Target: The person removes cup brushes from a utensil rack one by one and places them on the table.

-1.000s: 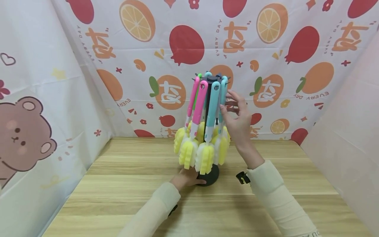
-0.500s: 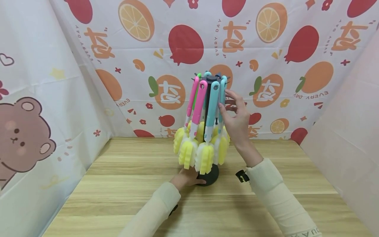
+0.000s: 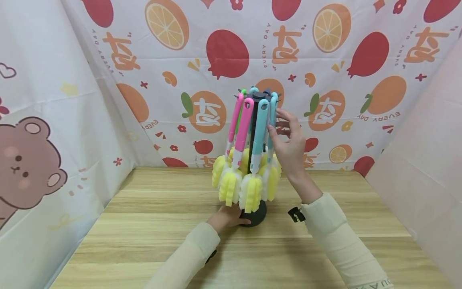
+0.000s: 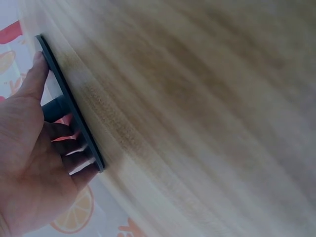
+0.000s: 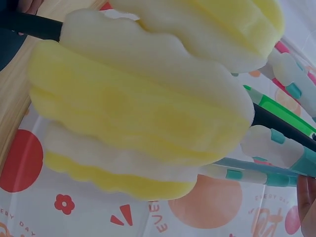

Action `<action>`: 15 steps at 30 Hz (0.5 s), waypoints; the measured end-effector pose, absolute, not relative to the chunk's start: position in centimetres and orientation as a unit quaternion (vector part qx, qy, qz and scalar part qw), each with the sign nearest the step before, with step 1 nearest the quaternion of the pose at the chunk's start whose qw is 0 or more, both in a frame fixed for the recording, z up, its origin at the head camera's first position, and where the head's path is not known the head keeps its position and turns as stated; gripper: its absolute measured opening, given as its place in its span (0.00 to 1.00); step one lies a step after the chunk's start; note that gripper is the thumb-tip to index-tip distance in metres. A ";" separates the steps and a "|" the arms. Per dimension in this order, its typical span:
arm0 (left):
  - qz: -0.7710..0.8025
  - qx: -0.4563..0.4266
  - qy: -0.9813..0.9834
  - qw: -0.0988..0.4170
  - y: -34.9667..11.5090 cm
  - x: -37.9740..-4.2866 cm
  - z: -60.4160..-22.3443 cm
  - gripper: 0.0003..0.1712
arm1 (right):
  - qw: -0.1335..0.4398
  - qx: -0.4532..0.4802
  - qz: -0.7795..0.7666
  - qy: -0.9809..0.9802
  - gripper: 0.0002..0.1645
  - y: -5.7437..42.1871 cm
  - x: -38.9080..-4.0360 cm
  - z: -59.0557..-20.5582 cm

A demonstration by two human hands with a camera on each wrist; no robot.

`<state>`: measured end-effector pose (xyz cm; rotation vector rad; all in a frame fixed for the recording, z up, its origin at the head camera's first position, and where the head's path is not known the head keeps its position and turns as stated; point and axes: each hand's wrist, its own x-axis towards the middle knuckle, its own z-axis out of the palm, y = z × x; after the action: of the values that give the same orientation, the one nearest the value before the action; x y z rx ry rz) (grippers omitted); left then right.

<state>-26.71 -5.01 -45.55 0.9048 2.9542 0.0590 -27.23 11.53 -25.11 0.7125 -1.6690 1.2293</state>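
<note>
A black stand (image 3: 257, 216) with a round base bears several bottle brushes, hung by their handle loops around its top. Their handles are pink, blue and green, and their sponge heads are yellow and white. My left hand (image 3: 224, 217) presses on the base, thumb and spread fingers on either side of the pole (image 4: 55, 108) in the left wrist view. With thumb and fingers my right hand (image 3: 291, 147) pinches the handle of the blue bottle brush (image 3: 273, 114) on the right side. A sponge head (image 5: 143, 98) fills much of the right wrist view, with only some fingers (image 5: 307, 200) at the edge.
The stand is on a wood-grain table (image 3: 151, 224). Behind it hangs a fruit-print cloth (image 3: 263, 48), with a bear-print cloth (image 3: 83, 120) on the left and a pale cloth (image 3: 422, 168) on the right. A black strap (image 3: 296, 214) is at the right wrist.
</note>
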 end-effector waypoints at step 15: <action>-0.006 0.274 0.960 0.048 -4.8 -26.4 -45.1 0.47 | 0.458 0.297 0.505 -0.669 0.22 11.7 -27.1 -24.8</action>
<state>-26.40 -4.80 -45.14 0.8370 2.9290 -0.0184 -27.12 11.72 -24.85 0.7323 -1.6489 1.2433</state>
